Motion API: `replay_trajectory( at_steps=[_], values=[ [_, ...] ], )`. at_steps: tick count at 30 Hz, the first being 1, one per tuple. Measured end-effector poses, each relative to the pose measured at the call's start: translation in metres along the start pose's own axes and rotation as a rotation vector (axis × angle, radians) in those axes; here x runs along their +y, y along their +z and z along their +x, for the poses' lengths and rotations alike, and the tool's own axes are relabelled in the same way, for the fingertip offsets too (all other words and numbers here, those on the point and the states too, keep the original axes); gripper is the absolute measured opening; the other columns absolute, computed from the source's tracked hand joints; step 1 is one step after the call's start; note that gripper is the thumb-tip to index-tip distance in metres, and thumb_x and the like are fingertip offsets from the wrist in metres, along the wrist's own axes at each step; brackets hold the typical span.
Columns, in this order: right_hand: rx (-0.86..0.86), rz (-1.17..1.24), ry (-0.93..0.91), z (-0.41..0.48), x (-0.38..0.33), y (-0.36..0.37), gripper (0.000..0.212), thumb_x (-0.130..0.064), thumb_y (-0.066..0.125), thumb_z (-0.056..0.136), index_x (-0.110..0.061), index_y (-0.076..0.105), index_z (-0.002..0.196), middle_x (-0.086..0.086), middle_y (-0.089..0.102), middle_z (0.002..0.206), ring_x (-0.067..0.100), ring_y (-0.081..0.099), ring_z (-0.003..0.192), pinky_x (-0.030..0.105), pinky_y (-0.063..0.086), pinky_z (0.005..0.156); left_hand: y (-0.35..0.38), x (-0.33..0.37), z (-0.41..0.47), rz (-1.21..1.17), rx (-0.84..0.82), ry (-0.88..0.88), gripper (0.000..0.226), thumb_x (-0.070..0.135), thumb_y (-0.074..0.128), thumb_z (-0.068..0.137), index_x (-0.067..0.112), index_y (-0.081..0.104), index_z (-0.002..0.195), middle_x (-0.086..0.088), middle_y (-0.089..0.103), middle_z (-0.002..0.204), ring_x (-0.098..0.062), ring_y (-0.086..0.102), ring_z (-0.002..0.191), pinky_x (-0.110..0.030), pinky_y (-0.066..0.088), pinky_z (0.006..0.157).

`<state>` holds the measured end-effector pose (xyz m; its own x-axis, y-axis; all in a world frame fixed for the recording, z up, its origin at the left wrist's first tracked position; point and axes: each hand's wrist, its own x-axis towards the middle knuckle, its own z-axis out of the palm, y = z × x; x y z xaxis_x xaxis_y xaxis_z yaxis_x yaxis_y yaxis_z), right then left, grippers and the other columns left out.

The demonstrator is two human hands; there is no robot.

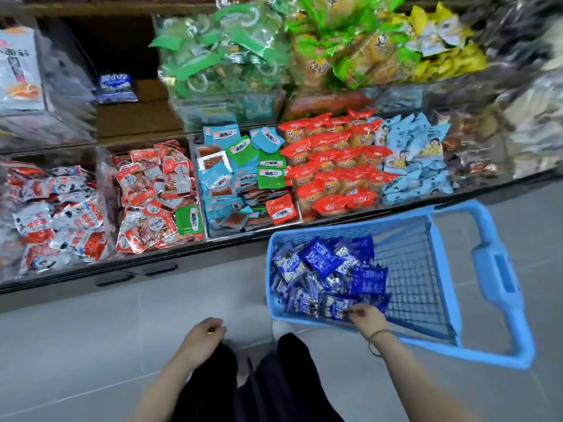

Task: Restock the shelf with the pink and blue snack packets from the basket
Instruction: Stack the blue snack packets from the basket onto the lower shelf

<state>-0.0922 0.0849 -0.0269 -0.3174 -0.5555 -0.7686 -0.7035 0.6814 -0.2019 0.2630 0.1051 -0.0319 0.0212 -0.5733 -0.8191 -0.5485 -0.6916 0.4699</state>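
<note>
Head view: your right hand (365, 316) is pinching one glossy dark-blue foil snack packet (337, 309) at the near edge of the light-blue plastic mesh basket (350, 226), left hand (202, 332) loosely curled and empty, so I'd grab a bunch, not singles.

One basket (499, 287), with one handle. Blue snack packets (323, 257) in it: I get roughly fifteen, but they're heaped up so don't quote me. One lone dark blue packet (117, 88) up in the higher shelf compartment. Bottom row: six bins (192, 141) I can make out, and it goes too blurry to count further right. Four flat green packets (271, 178) scattered across those. Two hands, left hand (202, 333) and right hand (367, 318), and one bangle (377, 342) on the right wrist.
</note>
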Motion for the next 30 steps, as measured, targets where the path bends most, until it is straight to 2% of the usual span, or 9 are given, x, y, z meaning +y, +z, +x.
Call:
replay_trajectory(
  at_steps=[2,4,8,12,16,18,20,26,30],
  values=[
    [-0.003,-0.064,-0.042,0.021,0.017,-0.015,0.011,-0.013,0.056,0.087,-0.015,0.067,0.084,0.007,0.067,0.089,0.028,0.062,0.097,0.026,0.036,0.065,0.026,0.014,0.013,-0.061,0.042,-0.027,0.031,0.015,0.058,0.093,0.004,0.059,0.122,-0.010,0.061,0.118,-0.021,0.056,0.103,-0.024,0.038,0.088],
    [0.018,-0.124,-0.081,0.046,0.034,-0.027,0.012,-0.013,0.059,0.086,-0.007,0.067,0.092,0.012,0.067,0.098,0.030,0.062,0.096,0.027,0.040,0.071,0.056,0.026,0.026,-0.070,0.057,-0.056,0.036,0.016,0.059,0.092,0.006,0.057,0.126,-0.009,0.062,0.120,-0.019,0.056,0.104,-0.020,0.036,0.086],
    [0.040,-0.189,-0.134,0.107,0.053,-0.050,0.013,-0.009,0.063,0.080,-0.011,0.064,0.093,0.017,0.062,0.101,0.033,0.060,0.099,0.028,0.041,0.074,0.107,0.043,0.054,-0.070,0.037,-0.059,0.065,0.022,0.060,0.092,0.004,0.029,0.147,-0.011,0.038,0.149,-0.025,0.045,0.130,-0.025,0.033,0.101],
    [0.028,-0.421,-0.152,0.171,0.062,-0.061,0.074,-0.029,0.069,0.080,-0.006,0.032,0.140,0.015,0.040,0.140,0.029,0.039,0.129,0.033,0.033,0.107,0.140,0.053,0.075,-0.092,0.113,0.012,0.062,0.010,0.063,0.088,-0.001,0.033,0.142,-0.017,0.053,0.133,-0.030,0.052,0.123,-0.035,0.039,0.104],
    [-0.061,-0.538,-0.160,0.216,0.067,-0.058,0.107,-0.039,0.078,0.070,-0.011,0.010,0.148,0.011,0.021,0.154,0.027,0.022,0.141,0.035,0.022,0.116,0.155,0.055,0.079,-0.115,0.253,0.048,0.045,0.004,0.061,0.087,0.003,0.045,0.129,-0.009,0.062,0.110,-0.025,0.061,0.100,-0.027,0.043,0.085],
    [-0.110,-0.613,-0.144,0.231,0.064,-0.056,0.115,-0.045,0.080,0.064,-0.017,0.008,0.149,0.008,0.022,0.154,0.026,0.024,0.141,0.040,0.024,0.115,0.157,0.055,0.075,-0.134,0.279,0.084,0.041,-0.002,0.060,0.087,0.003,0.048,0.126,-0.002,0.059,0.103,-0.017,0.060,0.086,-0.011,0.040,0.074],
    [-0.136,-0.767,-0.146,0.236,0.058,-0.056,0.114,-0.053,0.079,0.061,-0.017,0.014,0.148,0.007,0.019,0.155,0.026,0.023,0.141,0.045,0.020,0.113,0.156,0.055,0.073,-0.166,0.274,0.069,0.039,-0.005,0.059,0.088,0.004,0.049,0.125,0.001,0.058,0.098,-0.004,0.057,0.077,-0.003,0.039,0.064],
    [-0.124,-0.863,-0.334,0.223,0.065,-0.052,0.106,-0.054,0.080,0.058,-0.018,0.025,0.141,0.004,0.020,0.152,0.026,0.020,0.140,0.050,0.020,0.113,0.143,0.056,0.075,-0.231,0.231,-0.048,0.034,0.003,0.055,0.092,0.003,0.054,0.126,-0.011,0.064,0.111,-0.021,0.060,0.086,-0.019,0.041,0.070],
    [-0.224,-0.835,-0.340,0.211,0.072,-0.053,0.091,-0.029,0.085,0.059,-0.019,0.029,0.130,0.004,0.040,0.138,0.025,0.043,0.124,0.041,0.045,0.097,0.142,0.061,0.071,-0.237,0.204,-0.065,0.033,0.004,0.054,0.093,0.004,0.053,0.126,-0.010,0.063,0.112,-0.023,0.060,0.089,-0.026,0.040,0.078]
  ],
)
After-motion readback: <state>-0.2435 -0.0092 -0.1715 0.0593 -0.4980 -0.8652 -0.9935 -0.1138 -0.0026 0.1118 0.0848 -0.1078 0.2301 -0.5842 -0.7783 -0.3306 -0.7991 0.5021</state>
